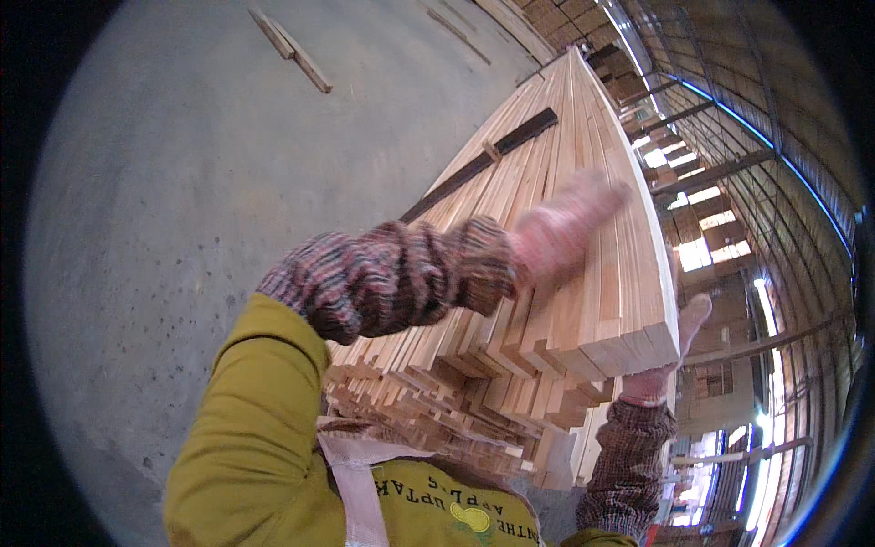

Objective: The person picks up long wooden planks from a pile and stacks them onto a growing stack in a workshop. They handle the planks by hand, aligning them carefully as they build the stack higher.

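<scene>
— What is hidden here?

— Much of it. The left hand (567, 225), in a pale pink work glove, is blurred as it lies flat, fingers spread, on top of a bundle of long pale wooden slats (583, 273) carried at shoulder height. The right hand (670, 360), gloved alike, props the bundle's right side from below; its fingers are behind the wood, so whether that grip is closed cannot be told.

— And around it?

— A dark strap (483, 164) crosses the slats. The patterned knit sleeve (392, 278) and mustard-yellow overgarment (264, 428) cover the bundle's lower ends. Beyond lies a grey concrete floor (182, 182) with two loose wood strips (292, 50); at right, roof framing (747, 173), bent by the lens.
</scene>
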Demonstrator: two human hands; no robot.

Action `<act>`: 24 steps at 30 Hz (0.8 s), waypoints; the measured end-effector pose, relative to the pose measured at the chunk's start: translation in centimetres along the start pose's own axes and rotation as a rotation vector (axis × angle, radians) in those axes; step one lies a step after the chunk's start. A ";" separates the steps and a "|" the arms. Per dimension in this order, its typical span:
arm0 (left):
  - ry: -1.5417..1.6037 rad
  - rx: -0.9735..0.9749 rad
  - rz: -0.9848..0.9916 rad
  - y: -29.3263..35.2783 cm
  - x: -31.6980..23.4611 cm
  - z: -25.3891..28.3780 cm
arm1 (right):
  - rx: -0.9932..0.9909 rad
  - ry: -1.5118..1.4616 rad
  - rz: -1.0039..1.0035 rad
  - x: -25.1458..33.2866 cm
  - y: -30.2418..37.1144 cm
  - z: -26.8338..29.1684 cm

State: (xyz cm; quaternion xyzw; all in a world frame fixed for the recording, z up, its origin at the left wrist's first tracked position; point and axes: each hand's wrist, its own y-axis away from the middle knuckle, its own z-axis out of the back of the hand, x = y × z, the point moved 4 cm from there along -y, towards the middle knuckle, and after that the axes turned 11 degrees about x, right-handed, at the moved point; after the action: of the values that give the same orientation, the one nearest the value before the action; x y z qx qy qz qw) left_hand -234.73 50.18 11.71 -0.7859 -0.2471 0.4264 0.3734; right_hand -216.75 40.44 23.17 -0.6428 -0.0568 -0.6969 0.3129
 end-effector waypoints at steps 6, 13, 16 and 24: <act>-0.720 0.126 0.420 5.7 4.0 3.6 | -0.180 0.628 -0.230 -1.7 8.0 6.0; -0.903 0.102 0.351 6.2 8.9 -1.3 | -0.166 1.176 -0.231 -4.1 10.3 7.7; -0.588 0.058 0.349 3.1 8.4 -1.7 | -0.158 1.308 -0.236 -4.2 11.2 7.7; -0.115 -0.066 0.317 -2.4 1.3 -2.8 | -0.096 1.431 -0.181 -5.6 10.4 7.2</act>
State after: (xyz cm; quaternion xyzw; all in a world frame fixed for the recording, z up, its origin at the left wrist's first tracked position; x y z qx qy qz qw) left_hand -231.84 51.52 13.99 -0.8012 -0.1550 0.5157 0.2608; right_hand -205.37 37.65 15.75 -0.0349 0.1396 -0.9720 0.1859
